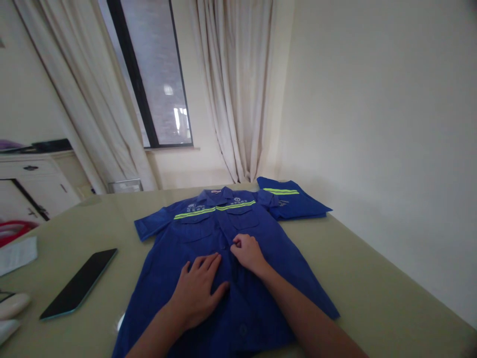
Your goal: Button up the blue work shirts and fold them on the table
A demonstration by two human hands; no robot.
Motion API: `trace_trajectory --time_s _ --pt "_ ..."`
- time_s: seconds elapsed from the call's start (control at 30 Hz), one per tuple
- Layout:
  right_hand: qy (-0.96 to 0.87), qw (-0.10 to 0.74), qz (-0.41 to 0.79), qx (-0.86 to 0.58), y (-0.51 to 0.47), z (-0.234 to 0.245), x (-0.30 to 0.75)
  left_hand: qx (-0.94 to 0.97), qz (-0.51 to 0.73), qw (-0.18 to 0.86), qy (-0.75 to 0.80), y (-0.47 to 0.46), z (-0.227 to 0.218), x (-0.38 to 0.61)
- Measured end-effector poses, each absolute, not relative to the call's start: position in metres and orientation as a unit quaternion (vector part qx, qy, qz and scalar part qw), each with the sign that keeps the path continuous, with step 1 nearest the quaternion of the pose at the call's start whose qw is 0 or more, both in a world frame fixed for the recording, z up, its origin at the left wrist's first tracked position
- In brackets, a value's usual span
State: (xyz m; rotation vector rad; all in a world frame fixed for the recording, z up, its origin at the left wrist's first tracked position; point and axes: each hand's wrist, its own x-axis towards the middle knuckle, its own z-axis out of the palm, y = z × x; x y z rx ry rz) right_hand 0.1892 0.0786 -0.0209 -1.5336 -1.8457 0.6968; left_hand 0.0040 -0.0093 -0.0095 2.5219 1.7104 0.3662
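Note:
A blue short-sleeved work shirt (188, 248) lies spread front side up on the table, its collar pointing away from me. Yellow-green reflective strips cross its chest above two flap pockets, with white lettering over them. My left hand (199, 288) rests flat on the lower front, fingers spread and palm down. Beside it, slightly farther up, my right hand (248, 252) has its fingers curled in a pinch at the edge of the button placket. Whether a button sits between those fingertips is hidden.
A folded blue garment (298, 201) with a reflective strip lies beyond the shirt's right sleeve. On the left of the pale green table (122, 214) are a dark tablet (80, 283), a paper sheet (18, 254) and white objects (13, 306). A wall (380, 149) borders the right side.

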Motion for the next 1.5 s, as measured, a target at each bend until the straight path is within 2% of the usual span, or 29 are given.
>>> trace_trajectory --time_s 0.1,0.23,0.3,0.43,0.6,0.87,0.97,1.23,1.4,1.5 --pt "-0.693 0.333 0.32 -0.554 0.085 -0.031 0.198 0.785 0.125 0.047 0.605 0.025 0.003 0.018" --pt "-0.675 0.386 0.374 -0.506 0.085 -0.035 0.202 0.752 0.19 0.086 0.626 0.062 -0.006 0.031" --pt "-0.676 0.401 0.354 -0.506 0.082 -0.033 0.201 0.747 0.207 0.11 0.622 0.069 -0.016 0.03" --pt "-0.705 0.378 0.281 -0.531 0.072 -0.028 0.196 0.75 0.277 0.16 0.579 0.065 -0.029 0.024" --pt "-0.732 0.352 0.222 -0.539 0.061 -0.021 0.189 0.762 0.335 0.168 0.528 0.056 -0.027 0.026" --pt "-0.69 0.396 0.358 -0.489 0.061 -0.018 0.191 0.749 0.345 0.176 0.538 0.052 -0.028 0.026" --pt "-0.662 0.386 0.404 -0.501 0.063 -0.021 0.191 0.744 0.354 0.192 0.534 0.052 -0.028 0.026" --pt "-0.74 0.363 0.233 -0.516 0.062 -0.028 0.19 0.655 0.43 0.328 0.528 0.057 -0.029 0.029" --pt "-0.736 0.377 0.201 -0.525 0.06 -0.03 0.189 0.613 0.459 0.371 0.526 0.068 -0.043 0.025" --pt "-0.722 0.397 0.224 -0.52 0.063 -0.029 0.19 0.612 0.453 0.393 0.516 0.071 -0.041 0.023"
